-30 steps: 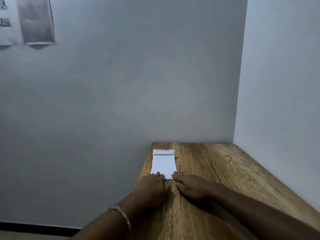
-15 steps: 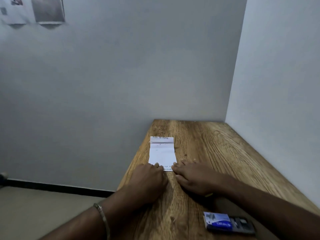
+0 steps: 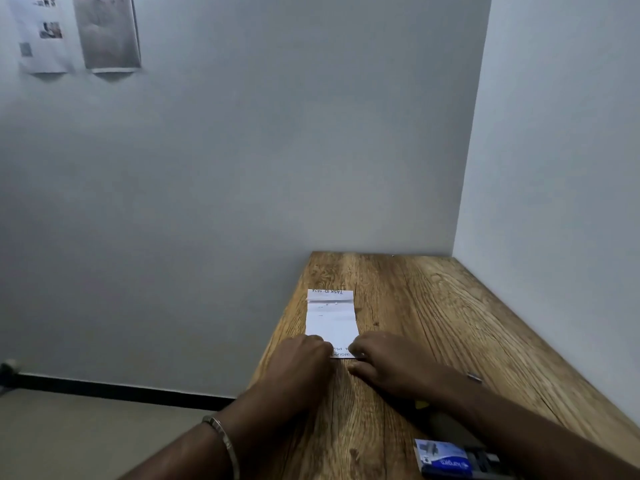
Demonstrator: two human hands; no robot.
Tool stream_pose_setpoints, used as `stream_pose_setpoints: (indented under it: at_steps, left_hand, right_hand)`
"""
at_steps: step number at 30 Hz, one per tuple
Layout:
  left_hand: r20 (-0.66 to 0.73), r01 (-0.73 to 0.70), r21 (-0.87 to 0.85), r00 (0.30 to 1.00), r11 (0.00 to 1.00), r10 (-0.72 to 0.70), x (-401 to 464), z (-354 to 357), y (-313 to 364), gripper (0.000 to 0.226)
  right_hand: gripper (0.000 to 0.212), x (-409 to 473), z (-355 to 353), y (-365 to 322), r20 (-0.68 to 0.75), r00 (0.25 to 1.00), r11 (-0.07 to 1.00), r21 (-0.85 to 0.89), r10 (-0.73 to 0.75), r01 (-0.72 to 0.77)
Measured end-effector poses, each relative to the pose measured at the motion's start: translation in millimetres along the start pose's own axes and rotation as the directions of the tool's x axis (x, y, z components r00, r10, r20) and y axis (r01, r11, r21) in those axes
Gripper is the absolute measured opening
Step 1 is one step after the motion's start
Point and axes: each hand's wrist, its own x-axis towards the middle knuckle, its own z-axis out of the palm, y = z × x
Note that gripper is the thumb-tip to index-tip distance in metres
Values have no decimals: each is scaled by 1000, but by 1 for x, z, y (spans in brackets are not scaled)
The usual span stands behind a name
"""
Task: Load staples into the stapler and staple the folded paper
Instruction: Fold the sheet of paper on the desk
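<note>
A white folded paper [image 3: 330,318] with printed text lies lengthwise near the left edge of the wooden table [image 3: 433,306]. My left hand [image 3: 298,365] and my right hand [image 3: 391,362] meet at its near end, fingertips gripping that edge on either side. A blue staple box [image 3: 443,459] lies at the bottom right, partly under my right forearm, with a dark object beside it that I cannot make out. A yellow bit [image 3: 421,405] shows under the same forearm. No stapler is clearly visible.
A small metallic piece [image 3: 474,376] lies on the table right of my right wrist. Grey walls close the table at the back and right. The table's left edge drops to the floor. A metal bangle [image 3: 223,441] circles my left wrist.
The view tilted down, bringing the staple box into sight at the bottom right. Both hands stayed at the paper's near end, with only slight finger shifts.
</note>
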Motion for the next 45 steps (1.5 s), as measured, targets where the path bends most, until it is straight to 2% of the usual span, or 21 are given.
stream_pose_setpoints:
  at_steps: [4,14,17,21,26,28,31,38,45]
  left_hand:
    - [-14,40,-188,999,981,-43,5,-5,-10,25]
    - [34,-6,-221,999,975,13,10,-13,-22,32]
    - [-37,-18,-280,999,960,7,4,-19,-33,36]
    - [-136,-7,-380,989,925,-49,-1,-25,-59,29]
    - [26,19,-441,1000,897,-8,-9,-6,-72,41]
    - [46,8,-467,999,884,15,-11,3,-73,42]
    - [25,12,-511,1000,860,1,-13,10,-73,37]
    - [4,44,-564,999,824,-51,-12,12,-72,25]
    - [-70,-2,-484,997,875,-36,-18,12,-65,21]
  right_hand:
    - [37,12,-6,4,-36,999,997,69,-20,23]
    - [36,17,-5,8,-89,995,988,142,-54,66]
    - [40,11,-6,13,-149,988,987,153,-33,56]
    - [33,3,-8,25,-286,958,983,182,23,31]
    - [43,-6,-3,27,-172,985,987,153,-12,38]
    - [43,-5,-2,26,-145,989,988,150,-20,42]
    - [33,-3,1,26,-125,991,985,165,-37,57]
    - [26,5,3,27,-127,990,983,161,-66,87]
    - [27,3,5,27,-120,988,980,163,-92,111]
